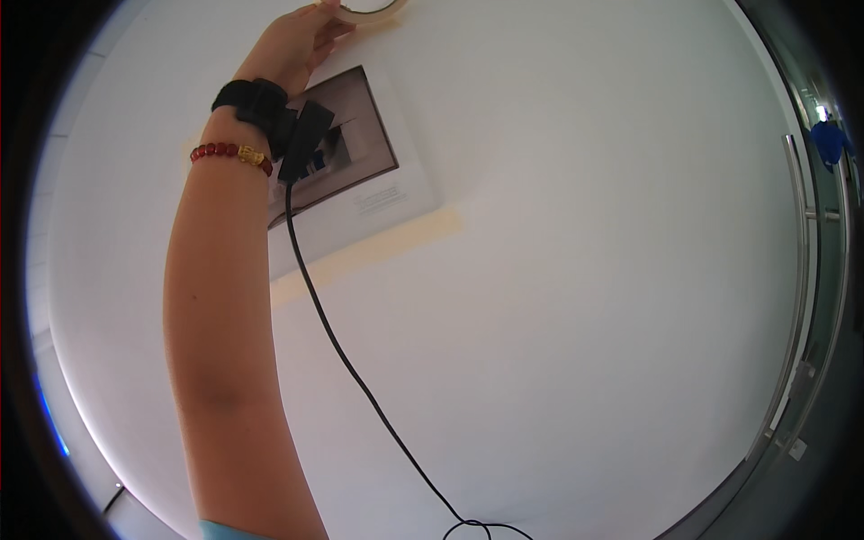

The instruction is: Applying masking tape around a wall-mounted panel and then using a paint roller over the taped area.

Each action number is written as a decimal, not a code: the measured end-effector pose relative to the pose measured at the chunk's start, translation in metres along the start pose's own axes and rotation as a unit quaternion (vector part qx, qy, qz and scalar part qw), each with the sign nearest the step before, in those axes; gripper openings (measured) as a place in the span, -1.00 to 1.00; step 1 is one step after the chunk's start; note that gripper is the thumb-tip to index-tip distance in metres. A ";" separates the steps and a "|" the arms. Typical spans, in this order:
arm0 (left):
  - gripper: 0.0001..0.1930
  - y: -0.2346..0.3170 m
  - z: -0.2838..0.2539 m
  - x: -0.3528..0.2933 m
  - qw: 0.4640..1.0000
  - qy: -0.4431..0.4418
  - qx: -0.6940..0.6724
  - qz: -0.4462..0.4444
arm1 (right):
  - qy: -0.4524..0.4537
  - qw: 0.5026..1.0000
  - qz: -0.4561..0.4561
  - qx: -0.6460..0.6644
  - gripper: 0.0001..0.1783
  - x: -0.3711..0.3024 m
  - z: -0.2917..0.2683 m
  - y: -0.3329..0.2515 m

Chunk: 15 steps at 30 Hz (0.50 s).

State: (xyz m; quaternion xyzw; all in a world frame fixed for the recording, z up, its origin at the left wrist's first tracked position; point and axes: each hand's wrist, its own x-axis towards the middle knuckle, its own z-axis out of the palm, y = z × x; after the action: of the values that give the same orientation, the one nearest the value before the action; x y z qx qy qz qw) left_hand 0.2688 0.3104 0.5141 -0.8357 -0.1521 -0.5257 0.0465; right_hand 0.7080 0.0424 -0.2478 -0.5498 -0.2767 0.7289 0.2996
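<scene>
My left hand [292, 43] is raised high against a white wall, its fingers closed on a roll of pale masking tape [382, 15]. The upper edge of the picture cuts off part of the roll. Just below the hand, a white sheet with a dark printed picture [373, 135] hangs on the wall, partly hidden behind my wrist. A strip of cream tape [378, 245] runs along the sheet's lower edge and past its corner. My right hand is out of view.
A black device [306, 139] is strapped to my left wrist, above a red bead bracelet [216, 150]. Its black cable [346, 360] trails down to loops at the bottom. A glass door with a long metal handle [799, 270] stands at the right.
</scene>
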 end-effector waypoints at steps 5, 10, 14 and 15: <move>-0.60 0.001 0.052 0.017 0.999 -0.001 -0.038 0.014 | 0.087 0.925 -0.337 -0.154 -0.63 -0.004 0.020 -0.128; -0.55 -0.014 0.031 -0.006 0.984 0.092 -0.147 -0.038 | 0.223 0.655 -0.617 -0.375 -0.56 -0.053 0.149 -0.320; -0.54 -0.004 0.020 -0.019 0.974 0.111 -0.196 -0.025 | 0.266 0.532 -0.723 -0.351 -0.60 -0.084 0.216 -0.397; -0.54 -0.003 0.025 -0.015 0.974 0.106 -0.198 -0.025 | 0.286 0.509 -0.733 -0.350 -0.62 -0.096 0.231 -0.411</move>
State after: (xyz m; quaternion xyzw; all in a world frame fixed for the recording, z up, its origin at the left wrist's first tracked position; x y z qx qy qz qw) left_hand 0.2837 0.3160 0.4894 -0.7637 -0.0604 -0.6318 -0.1176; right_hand 0.5599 0.2288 0.1704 -0.3901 -0.7129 -0.1027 0.5737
